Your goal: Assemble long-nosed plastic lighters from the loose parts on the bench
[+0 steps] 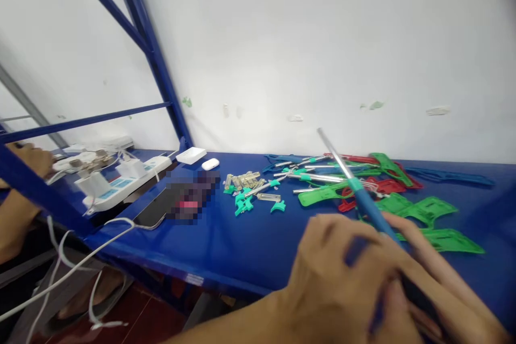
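A blue toy gun (373, 212) with a silver barrel and a teal ring slants up and to the left over the table. My left hand (342, 274) is closed around its lower body, fingers curled and partly blurred. Behind and to the right, my right hand (447, 274) grips the same toy gun, though the left hand covers much of it. Beyond the hands lie green plastic gun halves (427, 209), a red one (391, 187) and a blue one (451, 176), among several silver barrels (322, 177) with teal rings. Small teal clips (244, 204) and pale metal-looking pieces (245, 179) form a pile to the left.
A phone (155, 207) with a white cable lies left on the blue table (250, 247). Near it are a white earphone case (210, 164), a white box (191, 155) and a power strip (129, 183). A blue frame post (157, 64) rises there. Another person's arm (20, 209) shows at far left.
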`<state>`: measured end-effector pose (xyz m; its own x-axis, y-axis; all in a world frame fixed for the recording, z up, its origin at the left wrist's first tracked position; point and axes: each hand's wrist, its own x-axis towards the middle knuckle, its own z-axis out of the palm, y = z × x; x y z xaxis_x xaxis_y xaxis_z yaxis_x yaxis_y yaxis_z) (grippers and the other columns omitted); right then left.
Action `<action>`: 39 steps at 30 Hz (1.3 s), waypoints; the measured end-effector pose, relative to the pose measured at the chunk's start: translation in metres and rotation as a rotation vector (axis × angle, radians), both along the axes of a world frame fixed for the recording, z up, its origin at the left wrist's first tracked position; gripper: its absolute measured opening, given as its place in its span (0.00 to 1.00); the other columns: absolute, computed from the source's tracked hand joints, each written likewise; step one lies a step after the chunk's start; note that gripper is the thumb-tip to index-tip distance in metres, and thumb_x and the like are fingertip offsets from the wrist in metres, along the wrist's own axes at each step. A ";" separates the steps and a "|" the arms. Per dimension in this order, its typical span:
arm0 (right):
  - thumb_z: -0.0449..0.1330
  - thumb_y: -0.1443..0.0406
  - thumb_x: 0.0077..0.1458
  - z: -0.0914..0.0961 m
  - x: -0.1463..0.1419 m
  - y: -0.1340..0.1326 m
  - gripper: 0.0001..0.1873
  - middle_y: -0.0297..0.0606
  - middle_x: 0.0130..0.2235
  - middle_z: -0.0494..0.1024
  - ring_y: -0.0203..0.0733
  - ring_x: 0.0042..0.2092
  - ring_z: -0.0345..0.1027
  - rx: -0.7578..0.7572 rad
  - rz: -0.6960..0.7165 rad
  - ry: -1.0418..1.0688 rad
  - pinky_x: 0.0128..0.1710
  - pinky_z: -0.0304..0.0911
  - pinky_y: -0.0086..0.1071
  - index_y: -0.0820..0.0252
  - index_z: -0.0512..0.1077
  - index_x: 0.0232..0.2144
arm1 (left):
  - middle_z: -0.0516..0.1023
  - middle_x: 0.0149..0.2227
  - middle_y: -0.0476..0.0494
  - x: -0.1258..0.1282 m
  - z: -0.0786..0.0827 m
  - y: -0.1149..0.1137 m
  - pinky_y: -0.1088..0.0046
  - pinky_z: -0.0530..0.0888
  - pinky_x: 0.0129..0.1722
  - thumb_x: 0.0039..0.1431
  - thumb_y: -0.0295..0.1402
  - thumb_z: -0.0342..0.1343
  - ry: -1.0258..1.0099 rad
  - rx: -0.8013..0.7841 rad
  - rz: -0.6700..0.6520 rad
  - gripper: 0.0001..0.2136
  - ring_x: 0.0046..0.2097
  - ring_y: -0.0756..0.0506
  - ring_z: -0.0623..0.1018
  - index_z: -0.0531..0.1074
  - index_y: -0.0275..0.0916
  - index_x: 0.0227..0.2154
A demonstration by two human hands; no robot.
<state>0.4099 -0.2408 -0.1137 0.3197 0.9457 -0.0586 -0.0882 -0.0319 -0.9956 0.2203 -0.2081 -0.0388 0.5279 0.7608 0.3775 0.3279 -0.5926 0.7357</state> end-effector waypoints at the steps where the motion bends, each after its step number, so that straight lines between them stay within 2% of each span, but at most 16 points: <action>1: 0.68 0.44 0.56 0.016 -0.009 0.003 0.41 0.38 0.58 0.82 0.57 0.56 0.80 -0.074 -0.017 0.064 0.42 0.80 0.33 0.33 0.65 0.69 | 0.72 0.63 0.35 -0.001 0.004 0.003 0.44 0.71 0.60 0.61 0.37 0.55 -0.025 0.016 0.021 0.26 0.64 0.30 0.71 0.74 0.42 0.62; 2: 0.72 0.43 0.50 0.030 -0.017 0.006 0.44 0.38 0.61 0.80 0.58 0.59 0.77 -0.104 -0.052 0.079 0.42 0.80 0.32 0.34 0.67 0.68 | 0.65 0.67 0.32 -0.002 0.005 0.004 0.44 0.69 0.63 0.59 0.36 0.56 -0.087 0.000 0.143 0.30 0.66 0.30 0.68 0.67 0.40 0.66; 3: 0.75 0.42 0.44 0.041 -0.023 0.008 0.47 0.37 0.64 0.77 0.60 0.61 0.75 -0.109 -0.089 0.075 0.41 0.80 0.32 0.36 0.70 0.65 | 0.58 0.71 0.30 -0.003 0.002 0.004 0.43 0.69 0.64 0.59 0.38 0.58 -0.103 -0.017 0.172 0.34 0.68 0.30 0.65 0.61 0.40 0.68; 6: 0.75 0.41 0.44 0.052 -0.029 0.009 0.46 0.42 0.65 0.77 0.59 0.58 0.78 -0.098 -0.101 0.082 0.40 0.81 0.34 0.41 0.71 0.64 | 0.54 0.70 0.28 -0.005 -0.010 0.003 0.38 0.68 0.63 0.59 0.45 0.59 -0.060 -0.143 0.052 0.39 0.67 0.28 0.64 0.50 0.42 0.70; 8: 0.73 0.42 0.49 0.046 -0.026 0.006 0.42 0.43 0.65 0.76 0.59 0.58 0.78 -0.051 -0.079 0.082 0.42 0.81 0.36 0.44 0.73 0.63 | 0.57 0.69 0.27 -0.003 -0.013 0.003 0.35 0.67 0.62 0.56 0.49 0.62 -0.053 -0.251 0.007 0.43 0.65 0.26 0.66 0.50 0.41 0.69; 11: 0.71 0.41 0.51 0.035 -0.022 0.001 0.34 0.40 0.69 0.72 0.61 0.65 0.70 0.061 -0.062 0.063 0.49 0.79 0.39 0.46 0.79 0.56 | 0.66 0.65 0.30 0.004 -0.006 0.003 0.40 0.69 0.62 0.52 0.51 0.68 -0.105 -0.412 -0.041 0.45 0.63 0.27 0.70 0.56 0.41 0.68; 14: 0.73 0.42 0.47 0.031 -0.023 -0.005 0.30 0.31 0.72 0.66 0.61 0.70 0.63 0.163 -0.054 0.047 0.57 0.73 0.39 0.42 0.83 0.51 | 0.70 0.63 0.33 0.013 0.002 0.002 0.43 0.69 0.62 0.43 0.51 0.75 -0.155 -0.524 -0.050 0.53 0.63 0.28 0.71 0.57 0.43 0.70; 17: 0.75 0.42 0.44 0.033 -0.025 -0.008 0.30 0.24 0.73 0.64 0.60 0.70 0.62 0.197 -0.063 0.071 0.59 0.71 0.36 0.38 0.84 0.49 | 0.70 0.64 0.31 0.021 0.001 0.004 0.43 0.71 0.63 0.37 0.51 0.78 -0.161 -0.575 -0.076 0.61 0.65 0.25 0.70 0.52 0.43 0.73; 19: 0.76 0.43 0.43 0.036 -0.025 -0.005 0.30 0.27 0.71 0.67 0.61 0.69 0.64 0.167 -0.071 0.142 0.57 0.73 0.36 0.40 0.84 0.49 | 0.72 0.63 0.31 0.025 -0.003 0.009 0.44 0.73 0.61 0.35 0.51 0.79 -0.166 -0.598 -0.113 0.64 0.65 0.24 0.71 0.50 0.44 0.74; 22: 0.76 0.45 0.45 0.039 -0.022 0.004 0.34 0.36 0.65 0.76 0.63 0.65 0.70 0.010 -0.078 0.284 0.52 0.78 0.39 0.44 0.81 0.54 | 0.72 0.63 0.30 0.028 -0.011 0.017 0.45 0.74 0.61 0.29 0.50 0.80 -0.178 -0.604 -0.161 0.68 0.66 0.23 0.71 0.49 0.45 0.74; 25: 0.75 0.45 0.47 0.036 -0.016 0.010 0.39 0.36 0.64 0.78 0.59 0.61 0.75 -0.098 -0.083 0.339 0.47 0.80 0.34 0.41 0.75 0.60 | 0.74 0.63 0.29 0.032 -0.022 0.023 0.44 0.73 0.62 0.20 0.49 0.81 -0.184 -0.623 -0.179 0.73 0.66 0.20 0.70 0.49 0.44 0.74; 29: 0.73 0.41 0.47 0.026 -0.007 0.012 0.41 0.39 0.55 0.84 0.59 0.50 0.83 -0.141 -0.013 0.200 0.37 0.82 0.35 0.41 0.74 0.61 | 0.75 0.62 0.31 0.042 -0.037 0.024 0.50 0.81 0.53 0.21 0.51 0.81 -0.181 -0.733 -0.115 0.72 0.60 0.24 0.77 0.48 0.51 0.73; 31: 0.72 0.40 0.47 0.021 -0.003 0.012 0.39 0.41 0.54 0.85 0.60 0.50 0.83 -0.122 0.006 0.106 0.35 0.82 0.35 0.43 0.77 0.58 | 0.76 0.61 0.31 0.049 -0.042 0.024 0.50 0.82 0.49 0.20 0.51 0.82 -0.168 -0.752 -0.089 0.71 0.56 0.25 0.80 0.50 0.52 0.72; 35: 0.78 0.44 0.37 0.017 0.001 0.009 0.32 0.41 0.64 0.78 0.67 0.60 0.75 0.068 -0.041 -0.030 0.44 0.81 0.39 0.47 0.84 0.45 | 0.76 0.60 0.29 0.054 -0.040 0.022 0.48 0.82 0.48 0.13 0.51 0.82 -0.182 -0.736 -0.095 0.75 0.53 0.24 0.81 0.50 0.50 0.71; 39: 0.79 0.47 0.35 0.017 -0.004 0.003 0.31 0.40 0.67 0.74 0.69 0.61 0.73 0.176 -0.052 -0.094 0.49 0.79 0.42 0.47 0.85 0.44 | 0.74 0.62 0.28 0.048 -0.038 0.019 0.49 0.81 0.50 0.20 0.54 0.82 -0.201 -0.726 -0.096 0.73 0.55 0.24 0.80 0.48 0.49 0.72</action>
<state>0.4054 -0.2382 -0.0964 0.3647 0.9207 0.1388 0.0080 0.1459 -0.9893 0.2684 -0.1888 -0.0768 0.5782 0.8092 -0.1048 0.1175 0.0445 0.9921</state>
